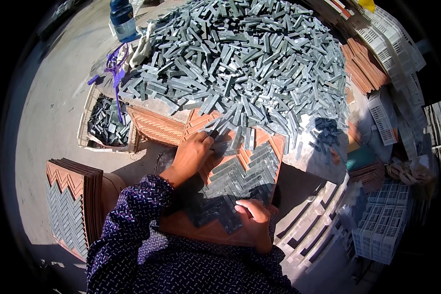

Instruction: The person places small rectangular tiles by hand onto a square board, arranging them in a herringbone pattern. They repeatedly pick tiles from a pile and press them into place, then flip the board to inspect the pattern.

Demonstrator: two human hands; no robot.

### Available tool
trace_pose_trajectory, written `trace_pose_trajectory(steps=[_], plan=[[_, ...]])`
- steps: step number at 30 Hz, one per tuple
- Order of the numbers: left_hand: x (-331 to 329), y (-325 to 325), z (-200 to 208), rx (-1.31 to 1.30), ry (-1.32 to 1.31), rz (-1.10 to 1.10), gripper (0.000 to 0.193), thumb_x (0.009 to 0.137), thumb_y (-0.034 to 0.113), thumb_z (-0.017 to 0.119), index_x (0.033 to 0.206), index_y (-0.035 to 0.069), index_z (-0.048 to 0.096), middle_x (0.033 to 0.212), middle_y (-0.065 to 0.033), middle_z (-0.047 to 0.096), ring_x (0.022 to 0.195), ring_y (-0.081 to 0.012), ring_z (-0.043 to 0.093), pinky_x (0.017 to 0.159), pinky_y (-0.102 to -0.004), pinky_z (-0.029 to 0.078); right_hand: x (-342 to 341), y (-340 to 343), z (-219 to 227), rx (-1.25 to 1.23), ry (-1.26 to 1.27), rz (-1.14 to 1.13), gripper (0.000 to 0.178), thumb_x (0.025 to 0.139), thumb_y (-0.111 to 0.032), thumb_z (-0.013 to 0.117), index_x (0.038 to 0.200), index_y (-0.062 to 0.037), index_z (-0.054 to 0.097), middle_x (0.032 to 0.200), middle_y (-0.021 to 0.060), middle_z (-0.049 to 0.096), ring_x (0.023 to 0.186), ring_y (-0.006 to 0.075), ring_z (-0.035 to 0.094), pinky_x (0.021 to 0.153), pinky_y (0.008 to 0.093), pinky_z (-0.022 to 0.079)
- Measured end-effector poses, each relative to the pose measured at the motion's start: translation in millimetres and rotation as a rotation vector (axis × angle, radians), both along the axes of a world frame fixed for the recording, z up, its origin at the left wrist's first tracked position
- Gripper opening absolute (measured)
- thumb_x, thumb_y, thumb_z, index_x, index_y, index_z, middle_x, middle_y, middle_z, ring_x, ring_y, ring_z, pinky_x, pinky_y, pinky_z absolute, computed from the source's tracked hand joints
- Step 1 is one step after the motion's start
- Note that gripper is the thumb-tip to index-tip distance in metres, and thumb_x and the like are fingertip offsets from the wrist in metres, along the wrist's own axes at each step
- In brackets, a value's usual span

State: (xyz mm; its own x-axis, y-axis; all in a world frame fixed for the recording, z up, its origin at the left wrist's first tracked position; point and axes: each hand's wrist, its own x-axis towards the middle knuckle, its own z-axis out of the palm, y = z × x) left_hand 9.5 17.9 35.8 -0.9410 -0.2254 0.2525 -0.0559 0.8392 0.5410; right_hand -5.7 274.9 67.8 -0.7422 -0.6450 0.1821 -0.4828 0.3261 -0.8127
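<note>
An orange moulded tray (pixel 274 142) with a zigzag grid lies in front of me, partly filled with grey-green stone strips in a herringbone pattern (pixel 240 176). My left hand (pixel 192 153) rests at the tray's upper left, fingers closed on a grey strip (pixel 216 133) at the edge of the loose heap. My right hand (pixel 253 215) presses flat on the laid strips near the tray's lower edge, fingers curled. A big heap of loose grey strips (pixel 245 59) covers the table behind the tray.
A stack of filled orange trays (pixel 69 206) stands at my left. A white crate with grey strips (pixel 105 125) sits on the floor beyond it. Purple scissors (pixel 115 66) and a blue bottle (pixel 122 19) lie upper left. White crates (pixel 382 225) and empty orange trays (pixel 362 63) pile at right.
</note>
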Motion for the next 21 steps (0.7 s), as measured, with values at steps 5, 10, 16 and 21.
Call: trace_pose_trajectory(steps=[5, 10, 16, 21], plan=[[26, -9, 9, -0.02, 0.014, 0.044, 0.02, 0.075, 0.006, 0.066, 0.094, 0.001, 0.059, 0.09, -0.0144, 0.057, 0.083, -0.0353, 0.059, 0.072, -0.0415, 0.049, -1, 3, 4, -0.007, -0.021, -0.004, 0.013, 0.079, -0.003, 0.069, 0.091, -0.0005, 0.065, 0.082, 0.013, 0.065, 0.073, 0.026, 0.064, 0.063, 0.0321, 0.05], [83, -12, 13, 0.132, -0.091, 0.09, 0.016, 0.077, 0.006, 0.065, 0.093, 0.001, 0.063, 0.087, -0.0143, 0.06, 0.08, -0.0347, 0.061, 0.071, -0.0391, 0.05, -4, 2, 2, 0.014, -0.056, 0.022, 0.014, 0.08, -0.004, 0.068, 0.093, -0.0003, 0.064, 0.084, 0.0148, 0.065, 0.076, 0.0308, 0.064, 0.066, 0.0344, 0.051], [94, 1, 17, 0.19, -0.083, 0.238, 0.011, 0.078, 0.003, 0.064, 0.089, 0.001, 0.066, 0.087, -0.0144, 0.063, 0.08, -0.0335, 0.063, 0.07, -0.0372, 0.05, -2, 1, -5, -0.021, -0.051, 0.07, 0.015, 0.08, -0.003, 0.067, 0.094, -0.0004, 0.064, 0.084, 0.0148, 0.065, 0.074, 0.0297, 0.064, 0.064, 0.0341, 0.05], [91, 10, 15, 0.177, -0.088, 0.269, 0.012, 0.078, 0.001, 0.064, 0.09, 0.0, 0.066, 0.083, -0.014, 0.062, 0.076, -0.0327, 0.063, 0.067, -0.0363, 0.05, -2, 5, 1, -0.012, -0.063, 0.031, 0.014, 0.08, -0.003, 0.067, 0.093, -0.0003, 0.064, 0.083, 0.0144, 0.064, 0.072, 0.0286, 0.064, 0.063, 0.0335, 0.05]])
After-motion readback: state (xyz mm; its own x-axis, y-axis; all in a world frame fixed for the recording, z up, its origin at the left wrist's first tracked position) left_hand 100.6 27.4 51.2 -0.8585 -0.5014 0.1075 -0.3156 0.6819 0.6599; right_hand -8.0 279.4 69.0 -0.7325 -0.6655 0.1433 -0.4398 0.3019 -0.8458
